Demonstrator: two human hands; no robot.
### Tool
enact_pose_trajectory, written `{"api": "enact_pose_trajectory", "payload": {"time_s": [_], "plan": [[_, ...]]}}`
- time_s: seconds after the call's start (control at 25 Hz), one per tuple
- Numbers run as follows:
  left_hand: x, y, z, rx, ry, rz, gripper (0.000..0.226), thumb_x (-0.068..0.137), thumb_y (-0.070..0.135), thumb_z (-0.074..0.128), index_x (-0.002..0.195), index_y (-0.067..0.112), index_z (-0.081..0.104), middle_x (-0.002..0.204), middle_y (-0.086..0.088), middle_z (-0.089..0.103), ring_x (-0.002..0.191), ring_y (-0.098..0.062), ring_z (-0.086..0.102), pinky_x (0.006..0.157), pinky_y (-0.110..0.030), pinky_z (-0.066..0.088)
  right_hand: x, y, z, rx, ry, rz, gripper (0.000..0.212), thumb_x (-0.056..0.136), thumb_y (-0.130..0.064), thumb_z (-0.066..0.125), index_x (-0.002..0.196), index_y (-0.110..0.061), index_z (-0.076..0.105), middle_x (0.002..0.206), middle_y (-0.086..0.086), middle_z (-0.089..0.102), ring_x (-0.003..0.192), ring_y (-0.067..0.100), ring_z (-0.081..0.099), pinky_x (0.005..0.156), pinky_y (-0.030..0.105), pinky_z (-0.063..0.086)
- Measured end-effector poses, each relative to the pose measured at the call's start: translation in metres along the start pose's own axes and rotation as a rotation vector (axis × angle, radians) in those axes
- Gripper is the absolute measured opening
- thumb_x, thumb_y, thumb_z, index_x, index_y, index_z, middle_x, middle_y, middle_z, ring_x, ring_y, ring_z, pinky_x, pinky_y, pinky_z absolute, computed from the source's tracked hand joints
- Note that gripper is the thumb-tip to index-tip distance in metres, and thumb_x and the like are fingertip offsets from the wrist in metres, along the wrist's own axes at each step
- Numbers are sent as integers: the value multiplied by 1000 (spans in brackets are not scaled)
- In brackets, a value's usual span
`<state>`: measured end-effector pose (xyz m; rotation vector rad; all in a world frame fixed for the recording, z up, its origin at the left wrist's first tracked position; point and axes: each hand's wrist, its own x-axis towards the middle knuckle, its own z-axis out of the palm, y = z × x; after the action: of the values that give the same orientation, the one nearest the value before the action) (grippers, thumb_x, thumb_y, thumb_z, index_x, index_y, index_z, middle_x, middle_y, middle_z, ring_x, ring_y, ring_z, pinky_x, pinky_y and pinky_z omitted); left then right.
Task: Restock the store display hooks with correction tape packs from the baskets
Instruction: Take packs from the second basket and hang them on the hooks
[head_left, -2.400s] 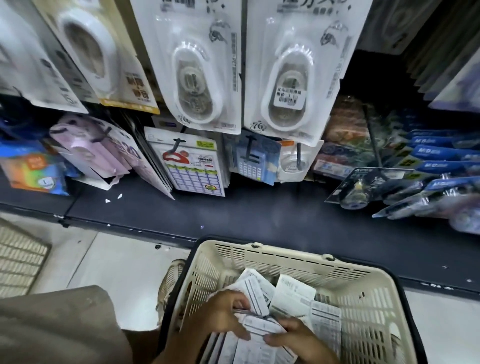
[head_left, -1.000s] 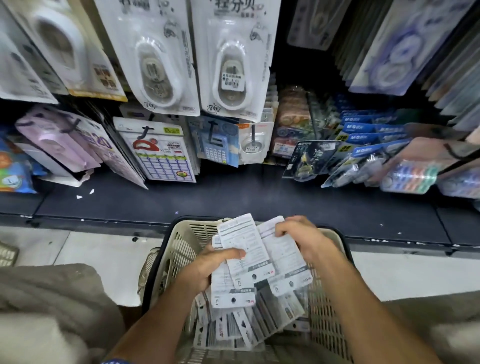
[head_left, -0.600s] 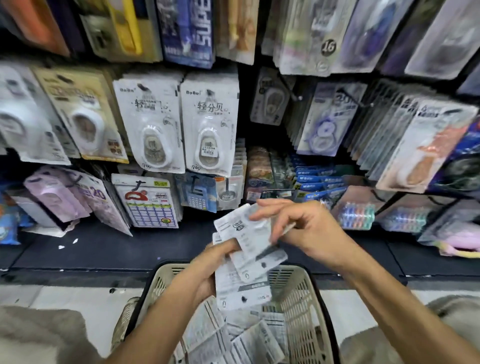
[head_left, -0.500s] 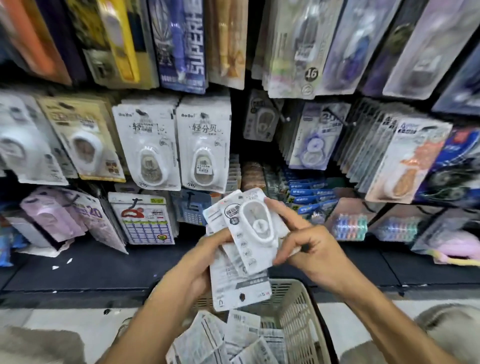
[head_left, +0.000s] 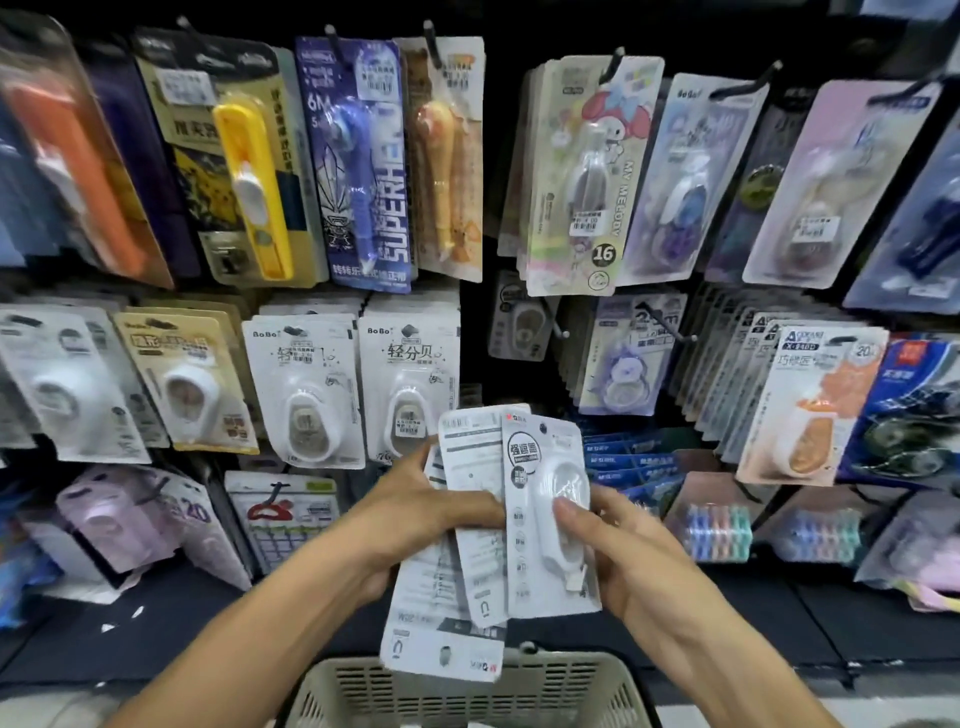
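My left hand (head_left: 415, 512) grips a fanned stack of white correction tape packs (head_left: 457, 582), most with their printed backs toward me. My right hand (head_left: 608, 540) holds the front pack (head_left: 545, 488) of that stack, face up, thumb on its clear blister. Both hands are raised in front of the display, above the beige basket (head_left: 467, 691) at the bottom edge. On the wall behind, a nearly bare hook (head_left: 556, 325) carries a single matching white pack (head_left: 522, 322).
Rows of hooks full of other correction tape cards cover the wall: white BoBo packs (head_left: 410, 384) left of my hands, a My Melody pack (head_left: 587, 176) above, orange-printed packs (head_left: 810, 405) right. A dark shelf (head_left: 208, 613) runs below, with small blue boxes (head_left: 628, 462).
Both hands lifted a stack of packs out of the basket up to display height. The right hand turned one pack face up at the front. My view rose from the basket to the hooks.
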<state>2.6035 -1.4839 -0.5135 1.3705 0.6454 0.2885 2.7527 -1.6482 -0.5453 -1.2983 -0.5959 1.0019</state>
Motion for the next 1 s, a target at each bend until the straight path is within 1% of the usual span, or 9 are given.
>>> {"api": "enact_pose_trajectory", "payload": {"time_s": [0.12, 0.24, 0.32, 0.4, 0.6, 0.72, 0.76, 0.84, 1.0], "plan": [[-9, 9, -18, -7, 97, 39, 72, 50, 14, 89, 118, 19, 64, 101, -10, 81, 91, -33, 78, 87, -51, 61, 2, -13, 3, -59, -11, -167, 49, 72, -54, 84, 110, -25, 73, 110, 12, 76, 98, 31, 74, 73, 38, 62], [-10, 19, -37, -113, 156, 104, 74, 41, 17, 92, 111, 17, 68, 102, -14, 80, 89, -36, 78, 76, -48, 63, 21, -45, 14, -94, 50, -302, 31, 89, -52, 71, 107, -28, 70, 103, 9, 77, 79, 24, 75, 55, 26, 57], [-3, 26, -40, -167, 152, 123, 75, 46, 3, 95, 114, 12, 66, 101, -18, 79, 85, -38, 78, 64, -45, 64, 36, -67, 17, -149, 159, -315, 24, 91, -52, 66, 100, -31, 71, 96, 5, 77, 71, 21, 74, 49, 25, 53], [6, 31, -36, -204, 157, 129, 69, 48, 6, 87, 114, 8, 65, 98, -20, 79, 81, -38, 78, 59, -44, 63, 45, -78, 8, -255, 304, -305, 23, 90, -58, 64, 93, -36, 71, 86, 2, 75, 60, 20, 66, 45, 28, 48], [19, 38, -32, -208, 130, 149, 67, 52, 0, 91, 115, 7, 66, 98, -18, 79, 82, -36, 78, 60, -41, 63, 39, -69, -7, -296, 397, -387, 24, 88, -58, 66, 94, -37, 73, 88, -6, 77, 75, 15, 72, 63, 32, 52], [23, 37, -23, -199, 109, 144, 69, 55, 5, 87, 120, 7, 64, 102, -16, 79, 89, -34, 78, 70, -42, 64, 44, -81, 0, -325, 405, -393, 21, 87, -57, 67, 93, -38, 74, 88, -5, 77, 72, 14, 69, 58, 23, 48], [22, 36, -20, -199, 108, 142, 74, 53, 2, 92, 122, 7, 64, 103, -15, 79, 90, -34, 78, 74, -43, 63, 47, -85, 1, -310, 416, -379, 21, 88, -55, 68, 92, -36, 75, 89, 1, 77, 70, 21, 68, 53, 21, 46], [18, 34, -22, -213, 126, 153, 73, 53, 7, 88, 122, 6, 63, 104, -15, 79, 91, -34, 78, 79, -45, 61, 48, -88, 4, -235, 404, -320, 20, 90, -48, 70, 93, -30, 77, 94, 14, 76, 77, 43, 67, 57, 29, 50], [10, 36, -50, -218, 162, 181, 69, 53, 4, 92, 117, 6, 66, 102, -16, 80, 88, -33, 78, 67, -40, 64, 42, -74, 22, -158, 381, -251, 17, 93, -39, 68, 95, -26, 79, 94, 4, 79, 94, 36, 74, 85, 50, 56]]}}
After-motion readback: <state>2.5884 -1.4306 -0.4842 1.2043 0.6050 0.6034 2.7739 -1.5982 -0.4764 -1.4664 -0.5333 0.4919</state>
